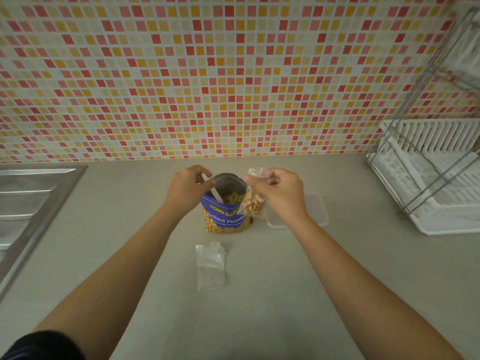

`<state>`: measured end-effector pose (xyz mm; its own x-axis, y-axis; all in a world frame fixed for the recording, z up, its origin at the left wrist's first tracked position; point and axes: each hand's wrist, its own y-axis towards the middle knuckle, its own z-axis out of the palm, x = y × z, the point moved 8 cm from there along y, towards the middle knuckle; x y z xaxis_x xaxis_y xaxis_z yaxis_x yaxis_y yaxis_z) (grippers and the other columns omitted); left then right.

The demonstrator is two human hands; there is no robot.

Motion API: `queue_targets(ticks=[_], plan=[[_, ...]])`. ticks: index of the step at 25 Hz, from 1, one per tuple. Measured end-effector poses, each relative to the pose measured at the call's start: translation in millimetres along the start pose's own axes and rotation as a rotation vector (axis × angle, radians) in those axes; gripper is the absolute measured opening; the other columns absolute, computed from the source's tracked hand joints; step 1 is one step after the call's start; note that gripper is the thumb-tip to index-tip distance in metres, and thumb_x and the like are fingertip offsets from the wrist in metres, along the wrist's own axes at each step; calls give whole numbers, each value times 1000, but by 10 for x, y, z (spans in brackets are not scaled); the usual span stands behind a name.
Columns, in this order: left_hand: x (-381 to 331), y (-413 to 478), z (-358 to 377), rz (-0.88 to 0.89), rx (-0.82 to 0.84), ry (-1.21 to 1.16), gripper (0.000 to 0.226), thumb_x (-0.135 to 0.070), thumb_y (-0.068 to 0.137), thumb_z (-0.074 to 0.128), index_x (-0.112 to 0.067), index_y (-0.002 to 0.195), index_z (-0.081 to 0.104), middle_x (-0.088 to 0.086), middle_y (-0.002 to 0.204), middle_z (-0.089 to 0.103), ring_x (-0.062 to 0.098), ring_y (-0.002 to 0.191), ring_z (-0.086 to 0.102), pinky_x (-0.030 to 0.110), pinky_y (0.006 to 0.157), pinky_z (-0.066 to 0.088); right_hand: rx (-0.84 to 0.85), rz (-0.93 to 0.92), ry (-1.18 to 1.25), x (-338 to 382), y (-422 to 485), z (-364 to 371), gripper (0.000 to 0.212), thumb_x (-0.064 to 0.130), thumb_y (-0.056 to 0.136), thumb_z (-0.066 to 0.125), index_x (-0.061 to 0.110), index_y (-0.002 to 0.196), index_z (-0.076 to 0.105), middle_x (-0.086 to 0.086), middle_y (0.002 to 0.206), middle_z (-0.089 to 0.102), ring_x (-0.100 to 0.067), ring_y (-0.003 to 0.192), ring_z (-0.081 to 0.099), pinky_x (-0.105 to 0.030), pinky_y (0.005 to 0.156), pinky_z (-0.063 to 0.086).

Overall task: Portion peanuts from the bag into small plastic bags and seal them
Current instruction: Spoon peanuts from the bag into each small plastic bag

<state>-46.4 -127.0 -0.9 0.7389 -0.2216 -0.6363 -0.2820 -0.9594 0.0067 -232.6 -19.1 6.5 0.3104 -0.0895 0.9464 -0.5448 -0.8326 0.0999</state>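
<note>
Peanut bag (223, 216): stood upright near the middle of the tabletop (285, 281), mouth open. A white spoon (213, 190) is sunk into it, and its handle is pinched by the fingers (202, 174) of the left hand (185, 189).

Small plastic bag (252, 203): partly filled with peanuts and held just right of the open mouth, against the peanut bag's side. Its top edge is pinched between thumb and curled fingers of the right hand (284, 194). Whether its mouth is open or already pressed closed cannot be told, as the film is clear and partly covered by the hand.

Risks noted:
- The small plastic bag is held by one hand only. If its mouth has collapsed, a spoonful would be tipped onto the tabletop.
- The peanut bag is not steadied. It could be toppled by a sideways drag of the spoon.
- If overfilled, nuts would be left in the seal strip and the closure would not hold.
- The empty bags (210, 266) lie between the forearms and could be swept away by an arm.
</note>
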Motion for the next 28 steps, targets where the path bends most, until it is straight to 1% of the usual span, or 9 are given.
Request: queue_targets(ticks=[4, 6, 8, 11, 14, 17, 20, 26, 28], plan=[[-143, -184, -92, 89, -182, 87, 39, -29, 86, 62, -12, 120, 53, 7, 110, 56, 21, 98, 53, 32, 81, 48, -13, -4, 28, -50, 0, -208, 42, 44, 65, 79, 5, 70, 65, -10, 65, 66, -10, 57, 55, -22, 54, 45], [-420, -435, -87, 291, -277, -26, 25, -18, 87, 60, -10, 111, 61, 6, 104, 61, 14, 87, 56, 26, 78, 49, -29, 4, 38, -96, 17, -298, 41, 44, 64, 80, 6, 68, 65, -13, 68, 69, -12, 59, 58, -27, 59, 48], [-598, -650, 180, 330, -87, -196, 17, -17, 86, 61, -13, 101, 67, -3, 91, 67, 4, 77, 61, 17, 75, 49, -36, 12, 49, -136, 15, -371, 39, 44, 63, 80, 8, 67, 65, -11, 68, 69, -14, 60, 60, -30, 61, 50], [-688, -861, 854, 110, 337, -617, 26, -20, 82, 68, -14, 106, 65, -2, 91, 71, 5, 85, 67, 17, 81, 52, -16, 56, 32, -267, -41, -483, 38, 43, 63, 81, 9, 70, 65, -3, 65, 66, -13, 60, 60, -26, 57, 48], [-691, -924, 1220, -1, 355, -789, 16, -12, 79, 70, -12, 95, 67, 6, 84, 71, 13, 80, 66, 28, 82, 53, -5, 116, 31, -551, -99, -598, 40, 41, 63, 81, 6, 71, 63, -4, 67, 65, -10, 59, 57, -23, 56, 45], [-645, -1021, 1572, -147, 377, -898, 2, -7, 83, 64, -5, 83, 63, 5, 70, 65, 10, 66, 61, 23, 73, 53, 100, 265, 190, -970, -154, -693, 30, 36, 72, 76, 13, 86, 64, -2, 73, 66, -7, 63, 61, -24, 65, 51], [-607, -1203, 1970, -286, 480, -909, 13, -3, 85, 60, -11, 76, 60, -1, 62, 64, 7, 61, 59, 16, 63, 50, 153, 341, 297, -1321, -264, -877, 2, 18, 85, 65, 17, 85, 63, -3, 73, 65, -5, 61, 61, -22, 67, 54], [-456, -1401, 2568, -256, 484, -661, 7, -12, 80, 69, -15, 85, 69, 2, 71, 64, 12, 67, 55, 29, 72, 45, 34, 373, 61, -2025, -394, -1254, 3, 16, 81, 70, 15, 82, 68, 0, 67, 65, 1, 51, 58, -15, 58, 48], [-420, -1395, 2669, -279, 414, -518, 24, -15, 76, 72, -20, 98, 64, 7, 80, 69, 16, 73, 63, 24, 73, 49, -2, 308, -88, -2179, -358, -1289, 4, 17, 79, 71, 14, 82, 71, 7, 66, 65, 4, 52, 58, -13, 62, 46]])
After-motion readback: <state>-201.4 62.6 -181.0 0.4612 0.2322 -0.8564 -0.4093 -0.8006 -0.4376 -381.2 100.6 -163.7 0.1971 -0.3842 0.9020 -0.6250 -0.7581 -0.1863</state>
